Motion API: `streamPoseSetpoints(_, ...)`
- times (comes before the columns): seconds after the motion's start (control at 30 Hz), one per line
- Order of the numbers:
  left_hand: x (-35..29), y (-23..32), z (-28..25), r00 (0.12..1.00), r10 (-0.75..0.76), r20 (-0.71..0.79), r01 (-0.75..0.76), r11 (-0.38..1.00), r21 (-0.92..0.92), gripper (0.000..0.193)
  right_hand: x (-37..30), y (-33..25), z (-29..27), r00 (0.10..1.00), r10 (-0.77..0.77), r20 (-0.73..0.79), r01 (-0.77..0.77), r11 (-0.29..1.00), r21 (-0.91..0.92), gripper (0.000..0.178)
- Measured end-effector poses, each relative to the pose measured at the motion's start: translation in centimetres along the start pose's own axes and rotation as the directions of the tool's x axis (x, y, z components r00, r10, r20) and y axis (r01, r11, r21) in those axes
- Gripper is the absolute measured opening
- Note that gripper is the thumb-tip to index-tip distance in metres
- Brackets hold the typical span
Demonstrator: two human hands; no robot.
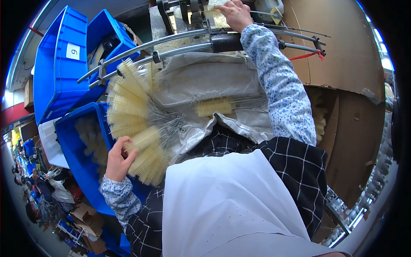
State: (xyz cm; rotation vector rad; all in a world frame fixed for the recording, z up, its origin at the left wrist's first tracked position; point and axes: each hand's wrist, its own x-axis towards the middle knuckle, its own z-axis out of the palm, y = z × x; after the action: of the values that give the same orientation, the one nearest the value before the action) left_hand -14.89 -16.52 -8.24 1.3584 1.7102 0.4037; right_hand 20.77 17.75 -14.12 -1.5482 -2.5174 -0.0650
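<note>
My left hand [119, 159] pinches the end of a cream bristle brush [145, 138] between thumb and fingers. That brush belongs to a fan of similar cream brushes [126, 112] spread at the left, their thin looped wire handles [174, 122] pointing inward over my lap. My right hand [236, 15] reaches to the metal machine [195, 17] at the top, its fingers bent together beside a pale bristled piece [211, 11]. What those fingers grip is hidden. Another cream brush [214, 106] lies on the whitish plastic sheet [205, 79] in the middle, its wires running right.
Two metal rails [180, 52] cross in front of the machine, with a red ribbon [303, 56] at their right end. Blue bins [60, 68] stand at the left; a lower blue bin [102, 112] contains pale bristly pieces. Large cardboard [342, 51] stands at the right.
</note>
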Motion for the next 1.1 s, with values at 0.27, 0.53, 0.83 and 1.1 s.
streamPoseSetpoints(0.27,1.2,2.3,-1.3,0.914,0.295,-0.279,-0.361,0.905,-0.225,0.022,-3.2,2.9,-0.2,0.942,0.183,-0.281,-0.243,0.950,-0.196,0.045)
streamPoseSetpoints(0.53,0.8,2.8,-3.2,0.841,0.353,-0.410,-0.472,0.849,-0.237,0.027,-3.2,4.7,3.2,0.920,0.259,-0.295,-0.243,0.966,0.092,0.032)
streamPoseSetpoints(0.83,0.1,2.5,-3.4,0.838,0.304,-0.453,-0.456,0.846,-0.275,0.029,-1.4,-3.0,3.3,0.937,0.265,-0.226,-0.260,0.964,0.055,0.024)
streamPoseSetpoints(1.1,1.5,3.8,-2.6,0.859,0.343,-0.381,-0.464,0.835,-0.295,0.026,0.1,-8.5,3.5,0.929,0.298,-0.221,-0.287,0.955,0.078,0.023)
